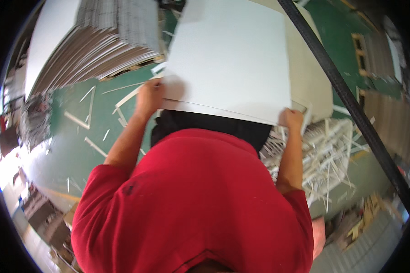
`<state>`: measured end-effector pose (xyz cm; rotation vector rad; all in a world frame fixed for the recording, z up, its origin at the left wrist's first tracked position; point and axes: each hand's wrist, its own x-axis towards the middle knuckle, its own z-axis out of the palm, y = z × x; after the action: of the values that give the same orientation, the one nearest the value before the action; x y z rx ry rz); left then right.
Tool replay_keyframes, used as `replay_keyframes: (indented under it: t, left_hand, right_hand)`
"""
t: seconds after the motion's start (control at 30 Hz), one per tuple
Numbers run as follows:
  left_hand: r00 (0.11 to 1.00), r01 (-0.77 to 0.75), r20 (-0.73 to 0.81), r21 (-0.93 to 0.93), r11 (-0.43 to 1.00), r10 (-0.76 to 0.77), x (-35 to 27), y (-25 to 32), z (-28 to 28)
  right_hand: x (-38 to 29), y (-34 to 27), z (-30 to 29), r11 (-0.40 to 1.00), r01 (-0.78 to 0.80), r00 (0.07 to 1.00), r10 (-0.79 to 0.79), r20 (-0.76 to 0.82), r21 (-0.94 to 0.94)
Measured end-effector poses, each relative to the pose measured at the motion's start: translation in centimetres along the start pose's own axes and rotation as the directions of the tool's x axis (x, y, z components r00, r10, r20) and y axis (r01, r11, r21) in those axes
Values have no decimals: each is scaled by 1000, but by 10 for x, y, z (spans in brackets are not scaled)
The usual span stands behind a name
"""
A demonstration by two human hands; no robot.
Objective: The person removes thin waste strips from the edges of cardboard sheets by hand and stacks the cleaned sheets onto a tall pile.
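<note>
A large white board sheet (pixel 229 58) stretches out in front of my body at waist height. My left hand (pixel 151 95) grips its near left corner. On the other side, my right hand (pixel 291 118) has hold of the near right corner, fingers curled over the edge. A thin dark line runs across the sheet close to its near edge; I cannot tell whether it is a cut or the edge of a second sheet. Partly under the white sheet, a beige board surface (pixel 314 71) shows along the right.
A tall stack of cardboard sheets (pixel 89 54) stands on a pallet at the left. White offcut strips (pixel 324 160) pile up at my right, and loose strips (pixel 77 119) litter the green floor. A black bar (pixel 341 92) crosses diagonally on the right. More stacked board (pixel 384 119) stands beyond it.
</note>
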<state>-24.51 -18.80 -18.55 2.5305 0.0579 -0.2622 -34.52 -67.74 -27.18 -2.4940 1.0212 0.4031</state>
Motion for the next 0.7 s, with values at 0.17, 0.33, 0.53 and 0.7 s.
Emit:
replay_keyframes:
  t: [0.17,0.33,0.53,0.7]
  left_hand:
    - [995,69,-63,-37,997,-71,-6,-4,-7]
    - [982,178,83,-126,976,-169,6,-10,-10]
    - [921,345,259,-192,919,-292,20,-1,-22]
    - [914,338,302,-192,922,-272,15,7,-24]
  right_hand:
    - [-12,-18,-15,997,-56,996,60,-67,59]
    - [-5,6,-11,983,-109,992,118,-50,151]
    - [3,21,-8,911,-171,985,164,52,375]
    - [8,21,-2,935,-119,992,97,81,334]
